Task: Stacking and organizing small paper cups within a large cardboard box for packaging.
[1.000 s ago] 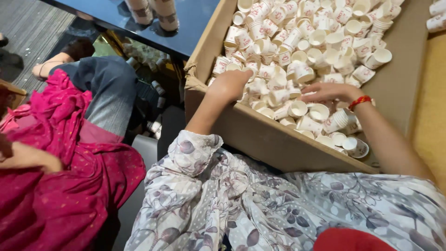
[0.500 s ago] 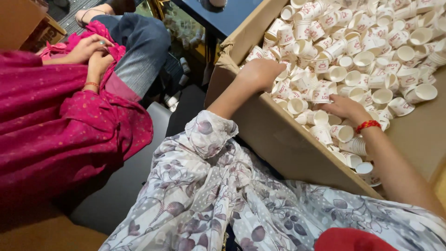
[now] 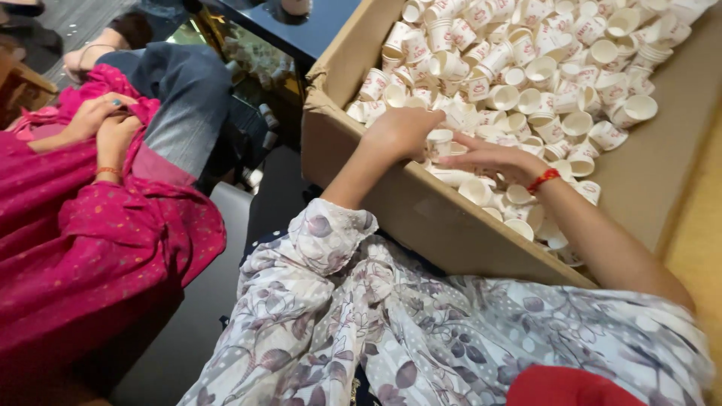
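Cardboard box (image 3: 391, 207) took up the whole upper right of the frame, loaded with small white paper cups (image 3: 526, 71) with red print. Both my hands were inside near its lower-left wall. My left hand (image 3: 402, 131) was curled around one cup (image 3: 439, 140), and my right hand (image 3: 492, 159), red thread on the wrist, lay flat on the pile just beside it, fingers stretched toward that cup. Someone in pink cloth (image 3: 83, 225) sat at the left, hands together.
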